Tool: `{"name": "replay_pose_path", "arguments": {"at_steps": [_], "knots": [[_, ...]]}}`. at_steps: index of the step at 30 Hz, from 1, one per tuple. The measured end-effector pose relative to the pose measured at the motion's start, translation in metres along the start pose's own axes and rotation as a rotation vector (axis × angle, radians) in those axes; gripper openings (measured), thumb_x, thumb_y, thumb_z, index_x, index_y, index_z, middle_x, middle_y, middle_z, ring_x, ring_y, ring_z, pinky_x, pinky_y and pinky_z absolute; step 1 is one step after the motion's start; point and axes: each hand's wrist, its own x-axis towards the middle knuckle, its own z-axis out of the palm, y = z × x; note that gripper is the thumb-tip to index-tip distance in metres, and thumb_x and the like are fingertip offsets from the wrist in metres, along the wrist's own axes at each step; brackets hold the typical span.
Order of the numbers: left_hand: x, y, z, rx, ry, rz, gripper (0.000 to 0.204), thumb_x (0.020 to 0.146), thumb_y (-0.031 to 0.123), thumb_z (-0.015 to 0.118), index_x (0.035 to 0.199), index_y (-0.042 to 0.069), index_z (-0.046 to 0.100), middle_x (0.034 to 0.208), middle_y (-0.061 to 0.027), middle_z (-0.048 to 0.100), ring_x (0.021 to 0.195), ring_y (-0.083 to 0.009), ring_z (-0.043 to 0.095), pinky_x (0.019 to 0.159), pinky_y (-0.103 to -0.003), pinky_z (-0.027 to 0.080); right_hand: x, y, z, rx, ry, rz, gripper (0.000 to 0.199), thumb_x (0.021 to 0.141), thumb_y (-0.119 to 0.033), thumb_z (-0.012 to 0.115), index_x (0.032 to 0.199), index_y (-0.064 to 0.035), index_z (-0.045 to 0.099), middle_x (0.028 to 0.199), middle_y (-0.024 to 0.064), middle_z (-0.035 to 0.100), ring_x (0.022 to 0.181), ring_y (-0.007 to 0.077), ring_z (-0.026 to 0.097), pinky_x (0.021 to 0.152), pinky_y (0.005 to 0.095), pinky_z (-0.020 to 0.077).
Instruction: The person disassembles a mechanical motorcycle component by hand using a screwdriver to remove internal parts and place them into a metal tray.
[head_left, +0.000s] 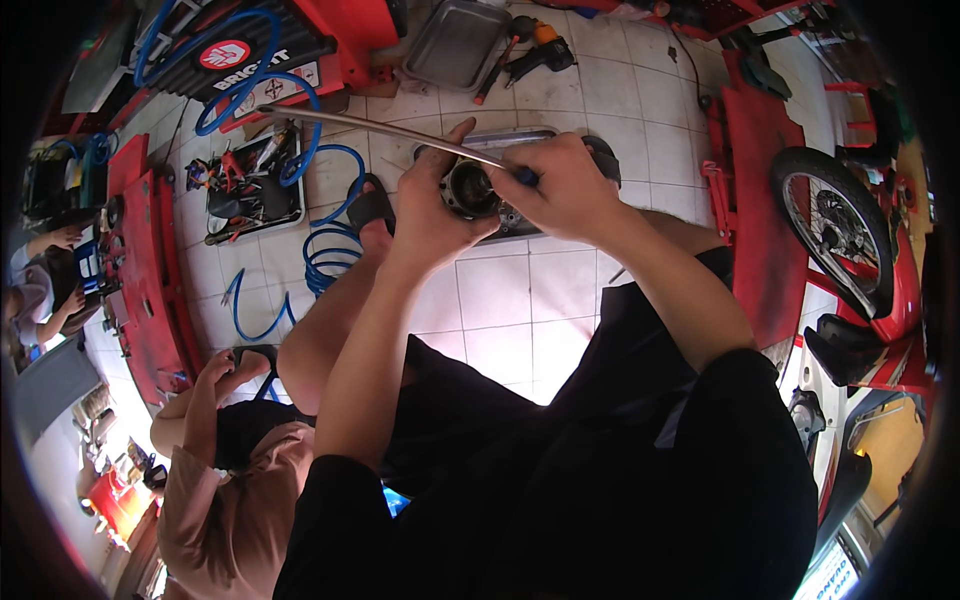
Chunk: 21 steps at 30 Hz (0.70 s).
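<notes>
My left hand (428, 208) is wrapped round a hollow, round metal part (462, 190), with its dark opening facing up. Its exact kind I cannot make out. Closed over the handle of a long screwdriver is my right hand (562, 188), just right of the part. The screwdriver's metal shaft (385, 130) points away to the upper left, passing above my left hand's fingertips; whether it touches them I cannot tell. Beneath both hands lies a shallow metal tray (515, 137), mostly hidden by them.
A tool tray (300, 215) and a coiled blue air hose (325, 262) lie on the left. Farther off are a grey tray (455, 45) and an orange-black power tool (540, 55). A person (240, 480) sits close at my left. Right stands a red lift (760, 200) beside a motorcycle wheel (835, 230).
</notes>
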Motion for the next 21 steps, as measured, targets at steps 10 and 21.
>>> {"name": "replay_pose_path", "arguments": {"at_steps": [10, 21], "knots": [[0.0, -0.001, -0.004, 0.07, 0.028, 0.012, 0.094, 0.056, 0.007, 0.083, 0.145, 0.0, 0.054, 0.106, -0.0129, 0.072, 0.096, -0.0218, 0.071, 0.091, -0.033, 0.055, 0.002, 0.008, 0.01, 0.028, -0.024, 0.094, 0.042, 0.088, -0.043, 0.076, 0.085, -0.0018, 0.075, 0.062, 0.0148, 0.064, 0.056, 0.0327, 0.062, 0.06, 0.0394, 0.0495], [-0.005, -0.003, 0.0, 0.05, -0.012, 0.027, 0.099, 0.058, 0.007, 0.087, 0.149, 0.0, 0.049, 0.114, -0.0147, 0.071, 0.105, -0.0229, 0.07, 0.095, -0.034, 0.054, 0.0, 0.019, 0.035, 0.027, 0.095, -0.061, 0.029, 0.082, -0.026, 0.083, 0.073, -0.0023, 0.071, 0.056, 0.0104, 0.061, 0.049, 0.0244, 0.059, 0.052, 0.0346, 0.0469]]}}
